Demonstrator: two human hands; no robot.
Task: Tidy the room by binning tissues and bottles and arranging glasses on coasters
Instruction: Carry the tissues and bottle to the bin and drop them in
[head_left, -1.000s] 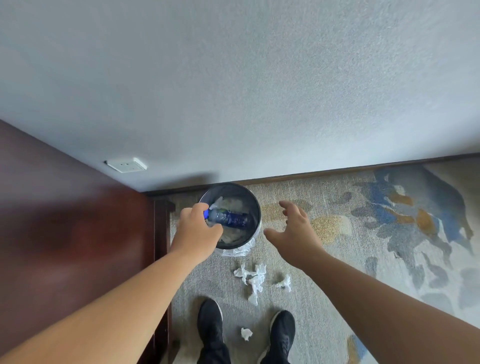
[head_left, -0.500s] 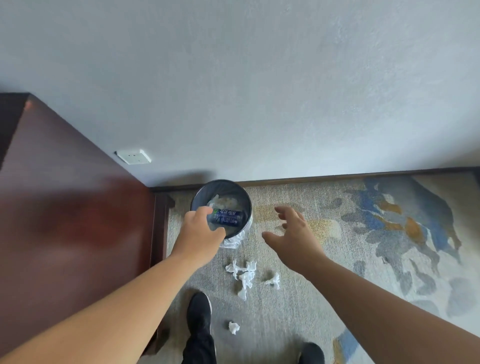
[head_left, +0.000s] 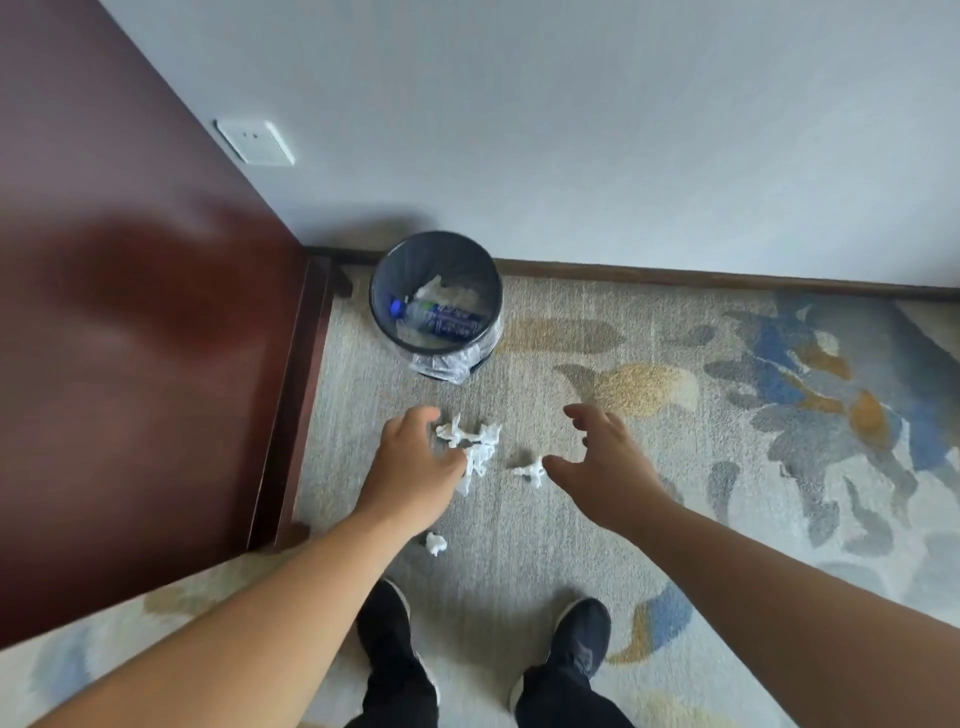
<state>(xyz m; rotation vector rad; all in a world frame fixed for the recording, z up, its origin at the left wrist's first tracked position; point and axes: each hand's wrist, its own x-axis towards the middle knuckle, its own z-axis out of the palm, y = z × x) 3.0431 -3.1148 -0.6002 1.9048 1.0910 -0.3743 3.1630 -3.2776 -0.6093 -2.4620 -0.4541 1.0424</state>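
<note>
Dropped bottle (head_left: 439, 319) now in bin (head_left: 485, 275) at 12 o'clock | left hand (head_left: 410, 467), right hand (head_left: 602, 467) spread, empty, reaching for tissues (head_left: 472, 441)

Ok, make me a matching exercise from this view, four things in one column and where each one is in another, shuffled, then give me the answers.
Things:
1. bottle
2. tissue cluster
3. single tissue
4. wall socket

Places:
A. on the carpet just ahead of the left shoe
B. on the wall above the bin
C. lying inside the bin
D. on the carpet at the left hand's fingertips

Pairs: 1-C, 2-D, 3-A, 4-B
</note>
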